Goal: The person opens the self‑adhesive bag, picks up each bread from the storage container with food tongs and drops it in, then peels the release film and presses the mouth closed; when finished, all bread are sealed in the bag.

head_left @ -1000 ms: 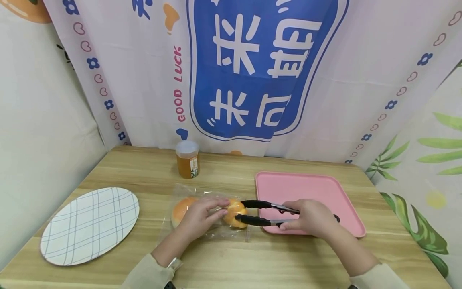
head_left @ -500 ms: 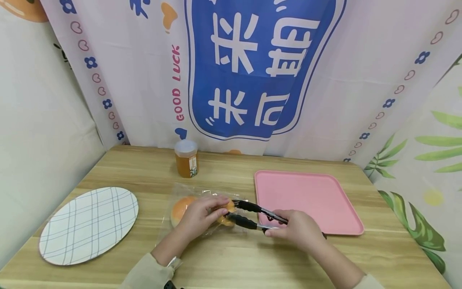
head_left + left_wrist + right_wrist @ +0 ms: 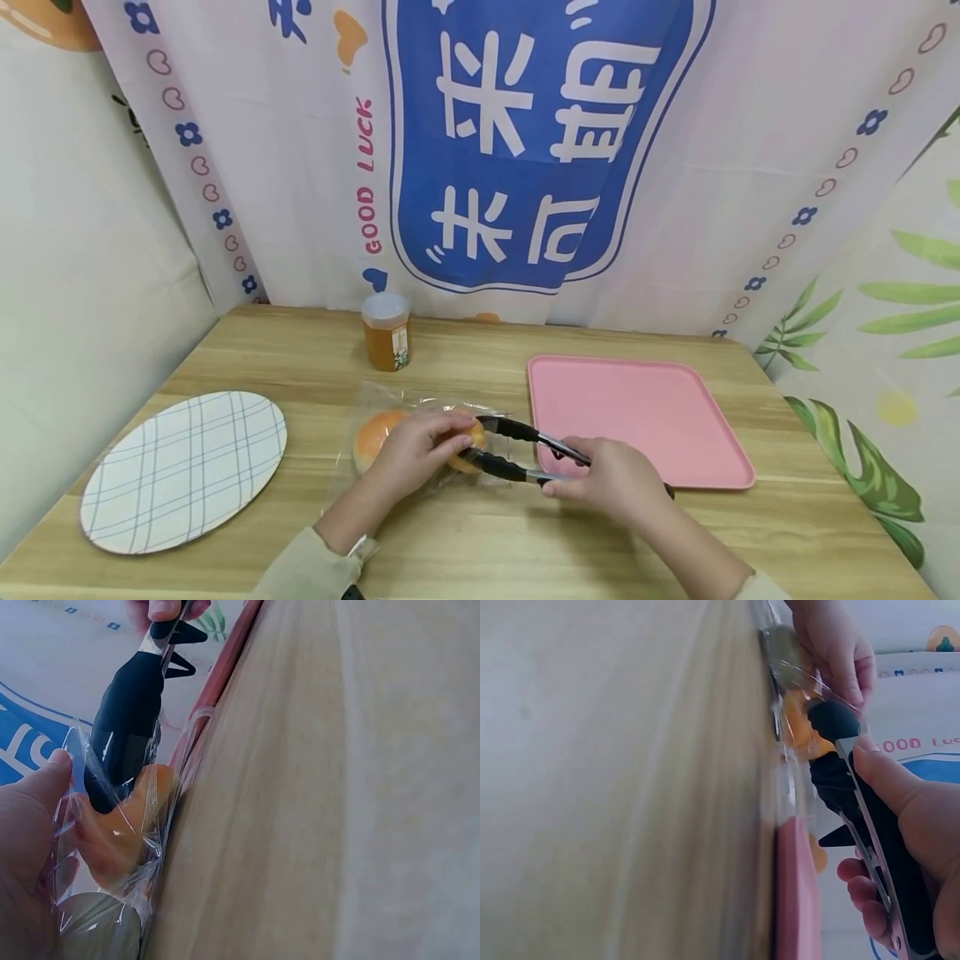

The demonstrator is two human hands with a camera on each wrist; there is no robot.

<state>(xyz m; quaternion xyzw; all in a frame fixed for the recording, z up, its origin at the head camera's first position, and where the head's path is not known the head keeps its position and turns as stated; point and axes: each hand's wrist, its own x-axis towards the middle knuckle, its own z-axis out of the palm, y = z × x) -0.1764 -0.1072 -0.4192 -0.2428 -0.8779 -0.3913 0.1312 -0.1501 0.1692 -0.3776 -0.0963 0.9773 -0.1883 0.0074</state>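
Note:
In the head view, my left hand (image 3: 420, 446) pinches the upper layer of a clear plastic bag (image 3: 360, 400) between thumb and fingers. A round golden bun (image 3: 372, 435) lies in the bag, partly behind that hand. Under my left fingertips sits a smaller, lumpy orange-yellow bread (image 3: 112, 844), wrapped by plastic in the left wrist view. My right hand (image 3: 617, 477) grips a pair of tongs (image 3: 516, 429) with black tips and metal arms. The tips reach into the bag's right end, one on each side of the lumpy bread.
A pink tray (image 3: 637, 400) lies to the right, just behind the right hand. At the back stands a jar (image 3: 387, 337) of amber contents with a pale lid. An oval checked plate (image 3: 183, 471) is on the left of the wooden table (image 3: 480, 550).
My right hand has moved left with the tongs, pushing their tips and the lumpy bread further into the bag. The left hand has stayed in place, pinching the plastic.

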